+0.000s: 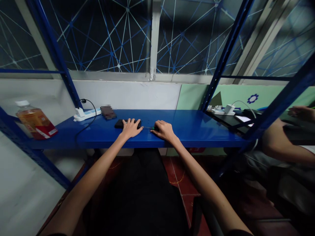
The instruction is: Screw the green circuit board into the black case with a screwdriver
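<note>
My left hand (131, 127) lies flat on a dark phone-like device (119, 124) at the middle of the blue shelf (197, 126). My right hand (164, 130) is closed around a small screwdriver with a green and black handle (154, 128). Its thin shaft (147, 127) points left toward the device. Both forearms reach up from the bottom of the view.
A bottle of amber drink (34, 120) stands at the shelf's left end. A white power strip (85, 114) with a black cable and a small dark object (107, 112) lie behind. Blue uprights frame the shelf. Another person's arm (283, 144) and hand (302, 113) work at the right, near a white charger (228, 109).
</note>
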`<state>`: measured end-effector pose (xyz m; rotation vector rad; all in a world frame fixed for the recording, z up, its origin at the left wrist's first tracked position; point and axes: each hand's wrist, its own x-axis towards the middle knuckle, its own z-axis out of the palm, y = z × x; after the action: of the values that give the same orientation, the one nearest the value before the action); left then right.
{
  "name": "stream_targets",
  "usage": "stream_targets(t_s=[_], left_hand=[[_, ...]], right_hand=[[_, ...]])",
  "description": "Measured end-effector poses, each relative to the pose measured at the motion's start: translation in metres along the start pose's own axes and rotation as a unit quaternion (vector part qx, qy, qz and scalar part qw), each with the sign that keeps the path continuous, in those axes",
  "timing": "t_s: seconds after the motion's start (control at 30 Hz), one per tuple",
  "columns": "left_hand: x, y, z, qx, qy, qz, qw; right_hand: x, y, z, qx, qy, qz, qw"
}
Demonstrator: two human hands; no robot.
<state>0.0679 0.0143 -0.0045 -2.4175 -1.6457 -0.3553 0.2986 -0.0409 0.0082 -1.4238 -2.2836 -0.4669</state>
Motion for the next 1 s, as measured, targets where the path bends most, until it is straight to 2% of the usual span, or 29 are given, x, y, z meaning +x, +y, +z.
stream_targets(t_s=[0.2, 0.33, 0.53, 0.8, 1.0], left_hand=[[-0.0001, 0.0005, 0.0012, 0.004, 0.006, 0.002, 1.0], [-0.0009, 0.0014, 0.0001, 0.003, 0.007, -0.003, 1.0], [-0.0023, 0.0017, -0.0027, -0.006, 0.004, -0.003, 1.0], [-0.0005, -0.0007, 0.0016, -0.012, 0.012, 0.001, 1.0], [-0.0005, -0.0011, 0.0029, -0.009, 0.012, -0.003, 1.0]], right_hand=[[0.0018, -0.0015, 0.0019, -0.009, -0.037, 0.032, 0.999], [0.0008, -0.0046, -0.0004, 0.002, -0.011, 0.03, 0.999], [-0.0001, -0.0032, -0.0011, -0.014, -0.009, 0.043, 0.999], [-0.0022, 0.0013, -0.0007, 0.002, 0.042, 0.0, 0.999], [-0.0005, 0.0005, 0.0025, -0.004, -0.026, 0.029, 0.999]])
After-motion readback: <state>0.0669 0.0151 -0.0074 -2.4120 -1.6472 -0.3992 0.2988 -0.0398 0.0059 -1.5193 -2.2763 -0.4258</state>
